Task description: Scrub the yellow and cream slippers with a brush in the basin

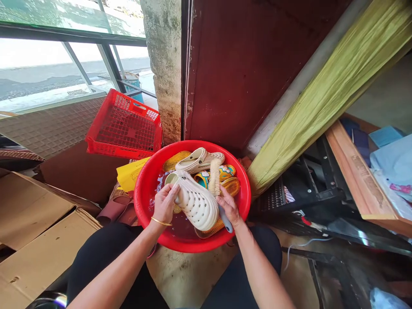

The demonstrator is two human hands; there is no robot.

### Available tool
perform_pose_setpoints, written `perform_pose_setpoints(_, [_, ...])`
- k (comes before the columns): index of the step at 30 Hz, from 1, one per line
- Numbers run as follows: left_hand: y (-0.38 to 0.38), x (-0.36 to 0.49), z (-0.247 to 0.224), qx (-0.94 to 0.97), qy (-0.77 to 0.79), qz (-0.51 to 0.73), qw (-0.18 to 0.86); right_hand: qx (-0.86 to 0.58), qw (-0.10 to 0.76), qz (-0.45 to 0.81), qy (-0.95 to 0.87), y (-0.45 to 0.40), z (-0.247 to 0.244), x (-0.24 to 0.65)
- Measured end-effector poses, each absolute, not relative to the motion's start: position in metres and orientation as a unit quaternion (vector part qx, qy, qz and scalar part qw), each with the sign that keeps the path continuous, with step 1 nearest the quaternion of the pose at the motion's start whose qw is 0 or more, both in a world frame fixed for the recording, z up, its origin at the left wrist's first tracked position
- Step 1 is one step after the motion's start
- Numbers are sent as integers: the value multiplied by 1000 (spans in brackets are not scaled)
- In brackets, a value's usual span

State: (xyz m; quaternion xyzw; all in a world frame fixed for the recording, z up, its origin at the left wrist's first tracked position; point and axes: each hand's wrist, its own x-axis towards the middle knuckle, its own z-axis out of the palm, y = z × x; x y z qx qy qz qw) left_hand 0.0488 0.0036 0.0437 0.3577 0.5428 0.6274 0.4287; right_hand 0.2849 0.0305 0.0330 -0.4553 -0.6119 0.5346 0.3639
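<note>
Over a round red basin, my left hand grips the heel end of a white clog with holes in its top. My right hand is closed round a scrub brush, whose pale bristles point up and whose grey handle end shows below the palm, beside the clog's toe. A second white clog, yellow footwear and a colourful patterned slipper lie in the basin, with some water around them.
A red plastic crate stands behind the basin to the left, near a yellow packet. Cardboard lies at the left. A yellow-green curtain and black metal frames are at the right.
</note>
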Motion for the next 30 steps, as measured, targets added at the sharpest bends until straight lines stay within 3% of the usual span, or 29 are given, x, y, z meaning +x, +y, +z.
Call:
perform_pose_setpoints(7, [11, 45, 57, 513, 539, 572, 346, -423, 350, 600, -582, 24, 30, 292])
perform_pose_setpoints(15, [41, 49, 53, 836, 432, 309, 140, -456, 391, 587, -543, 20, 4, 261])
perform_pose_setpoints(24, [27, 66, 38, 845, 486, 219, 33, -544, 424, 468, -552, 37, 7, 281])
perform_pose_setpoints(30, [30, 71, 31, 831, 520, 190, 60, -530, 307, 225, -758, 45, 11, 286])
